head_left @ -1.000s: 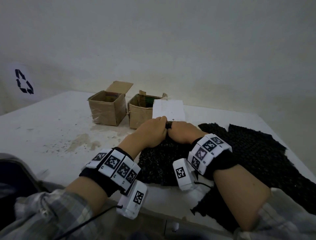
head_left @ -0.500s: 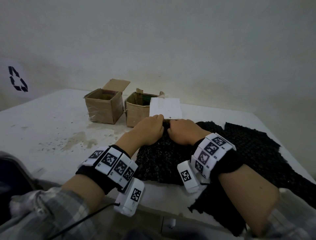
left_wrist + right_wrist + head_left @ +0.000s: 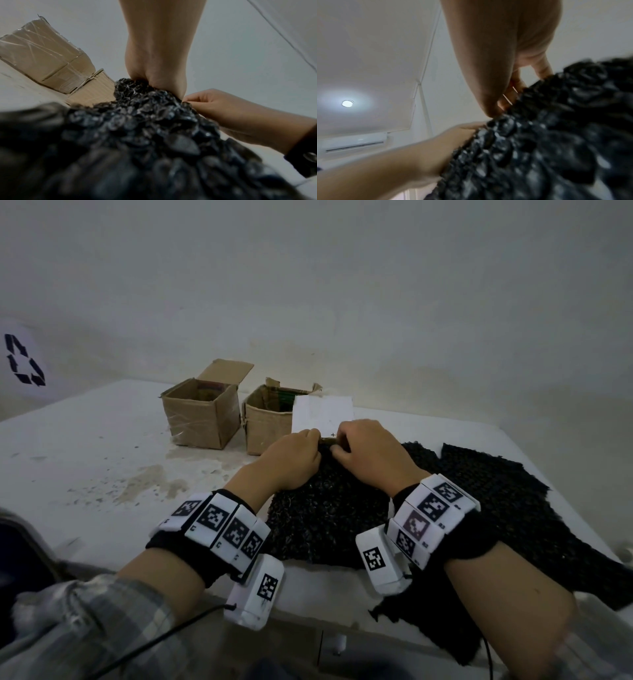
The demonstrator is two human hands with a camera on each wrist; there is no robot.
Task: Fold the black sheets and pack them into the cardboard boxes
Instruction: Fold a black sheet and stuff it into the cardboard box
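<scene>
A black bubbly sheet (image 3: 329,515) lies on the white table in front of me. My left hand (image 3: 294,457) and right hand (image 3: 366,450) sit side by side at its far edge, both pinching that edge with curled fingers. In the left wrist view the black sheet (image 3: 150,121) bunches up under my left hand (image 3: 154,79), with the right hand (image 3: 214,108) beside it. The right wrist view shows my right hand (image 3: 506,102) gripping the sheet (image 3: 547,135). Two open cardboard boxes, the left box (image 3: 202,416) and the right box (image 3: 267,422), stand just beyond my hands.
More black sheet (image 3: 513,508) spreads to the right and hangs over the table's near edge. A white card (image 3: 323,414) leans at the right box. The table (image 3: 85,460) has stains on its left part. A wall stands close behind the boxes.
Both hands have stayed together on the sheet's far edge, shifting slightly away from me toward the white card. The head view has drifted a little.
</scene>
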